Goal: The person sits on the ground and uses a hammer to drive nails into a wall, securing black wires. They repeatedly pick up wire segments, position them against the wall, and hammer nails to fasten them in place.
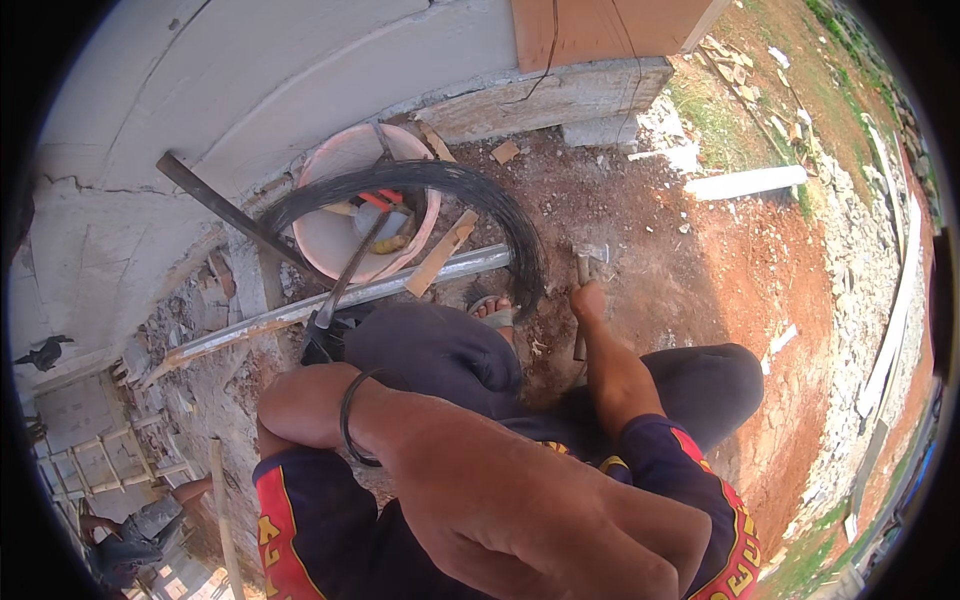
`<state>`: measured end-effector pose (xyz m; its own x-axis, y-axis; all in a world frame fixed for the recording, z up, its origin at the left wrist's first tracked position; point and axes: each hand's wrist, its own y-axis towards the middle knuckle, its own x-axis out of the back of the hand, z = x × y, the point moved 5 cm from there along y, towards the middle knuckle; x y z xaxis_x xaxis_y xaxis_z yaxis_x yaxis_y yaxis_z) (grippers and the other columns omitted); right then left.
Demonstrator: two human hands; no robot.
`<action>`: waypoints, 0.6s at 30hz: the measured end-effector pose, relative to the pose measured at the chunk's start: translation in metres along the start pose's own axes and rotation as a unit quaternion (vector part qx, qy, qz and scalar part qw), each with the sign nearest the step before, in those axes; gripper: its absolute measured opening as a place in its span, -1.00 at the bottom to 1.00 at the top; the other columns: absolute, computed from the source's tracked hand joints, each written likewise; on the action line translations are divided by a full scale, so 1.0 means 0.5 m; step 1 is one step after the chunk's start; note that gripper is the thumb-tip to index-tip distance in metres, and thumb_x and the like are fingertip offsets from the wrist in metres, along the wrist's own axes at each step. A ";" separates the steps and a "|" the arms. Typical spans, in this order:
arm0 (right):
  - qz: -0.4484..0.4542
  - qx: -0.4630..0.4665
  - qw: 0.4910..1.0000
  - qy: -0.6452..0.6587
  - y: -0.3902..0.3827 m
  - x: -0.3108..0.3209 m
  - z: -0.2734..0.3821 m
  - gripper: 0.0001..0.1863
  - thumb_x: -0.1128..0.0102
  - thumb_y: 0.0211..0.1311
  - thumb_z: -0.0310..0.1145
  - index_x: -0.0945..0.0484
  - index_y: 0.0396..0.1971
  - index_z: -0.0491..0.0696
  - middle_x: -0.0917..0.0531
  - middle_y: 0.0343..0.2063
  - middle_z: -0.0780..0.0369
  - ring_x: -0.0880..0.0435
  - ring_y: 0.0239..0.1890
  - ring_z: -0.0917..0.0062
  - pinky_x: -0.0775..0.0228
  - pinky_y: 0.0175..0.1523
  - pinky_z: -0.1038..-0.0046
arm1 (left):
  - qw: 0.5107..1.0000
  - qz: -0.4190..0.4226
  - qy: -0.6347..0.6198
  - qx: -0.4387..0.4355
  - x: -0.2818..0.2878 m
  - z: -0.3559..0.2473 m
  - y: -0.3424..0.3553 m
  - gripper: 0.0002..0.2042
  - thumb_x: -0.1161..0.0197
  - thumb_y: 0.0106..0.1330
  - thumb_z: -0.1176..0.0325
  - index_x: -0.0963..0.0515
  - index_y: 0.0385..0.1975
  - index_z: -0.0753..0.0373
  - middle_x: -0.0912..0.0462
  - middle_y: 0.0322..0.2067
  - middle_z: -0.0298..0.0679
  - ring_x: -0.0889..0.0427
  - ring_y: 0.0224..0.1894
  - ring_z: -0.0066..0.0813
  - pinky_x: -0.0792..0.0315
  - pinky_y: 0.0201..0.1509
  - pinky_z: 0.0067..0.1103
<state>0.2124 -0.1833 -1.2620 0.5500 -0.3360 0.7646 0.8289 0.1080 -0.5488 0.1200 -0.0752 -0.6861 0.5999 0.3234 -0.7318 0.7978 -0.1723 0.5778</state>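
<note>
- Right hand [588, 300] (one): closed around the handle of one hammer [584, 267], above reddish soil [650, 290], right of the wire coil; the grip hides part of the handle.
- Left hand [545, 505] (one): close to the lens, fingers indistinct; whether spread, curled or holding something cannot be determined.
- Dark wire coil [480, 187] (one): crosses one pink bucket [302, 235], partly concealing its contents.
- Sandalled foot [493, 309]: one visible.
- Second person [135, 540] (one): lower left, cut off.

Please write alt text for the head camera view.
A person's right hand grips a hammer over reddish dirt; the left arm bends near the camera. A black wire coil lies across a pink bucket of tools.
</note>
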 end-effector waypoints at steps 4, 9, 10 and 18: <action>-0.147 0.057 0.987 -0.028 0.000 0.068 0.110 -0.64 -0.18 0.23 -0.14 -0.61 -0.23 -0.18 -0.67 -0.27 -0.06 -0.64 -0.16 -0.04 -0.48 -0.02 0.06 | 0.997 0.063 0.045 0.000 0.009 -0.012 0.001 -0.77 0.05 0.50 0.45 -0.53 -0.06 0.39 -0.42 -0.19 -0.08 -0.48 -0.24 -0.21 -0.39 -0.14 -0.49; -0.134 0.396 0.884 0.210 0.006 0.196 0.432 -0.78 -0.18 0.22 -0.32 -0.61 -0.27 -0.16 -0.65 -0.32 -0.02 -0.62 -0.20 0.02 -0.44 -0.09 0.09 | 0.873 0.075 0.440 0.196 0.150 -0.118 -0.061 -0.86 -0.09 0.45 0.39 -0.50 -0.15 0.30 -0.51 -0.28 -0.15 -0.53 -0.27 -0.28 -0.44 -0.17 -0.46; -0.117 0.453 0.855 0.225 -0.006 0.206 0.490 -0.80 -0.19 0.21 -0.35 -0.60 -0.28 -0.16 -0.66 -0.30 -0.01 -0.63 -0.20 0.03 -0.43 -0.09 0.10 | 0.780 -0.005 0.577 0.242 0.217 -0.160 -0.088 -0.83 -0.10 0.45 0.36 -0.48 -0.12 0.31 -0.53 -0.26 -0.19 -0.53 -0.25 -0.32 -0.43 -0.12 -0.45; 0.116 0.504 0.838 0.176 -0.039 0.217 0.666 -0.75 -0.32 0.13 -0.31 -0.66 -0.23 -0.13 -0.67 -0.31 0.07 -0.66 -0.27 0.25 -0.47 -0.13 0.31 | 0.420 -0.488 0.707 0.292 0.555 -0.250 -0.410 -0.78 -0.19 0.35 0.32 -0.52 -0.18 0.36 -0.65 -0.33 -0.14 -0.61 -0.27 -0.42 -0.46 -0.14 -0.47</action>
<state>0.2897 0.0895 -1.0557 0.7910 -0.4321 0.4331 0.4663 0.8841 0.0304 0.1153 0.1661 -0.9624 -0.3374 0.6627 0.6685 0.7482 0.6198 -0.2368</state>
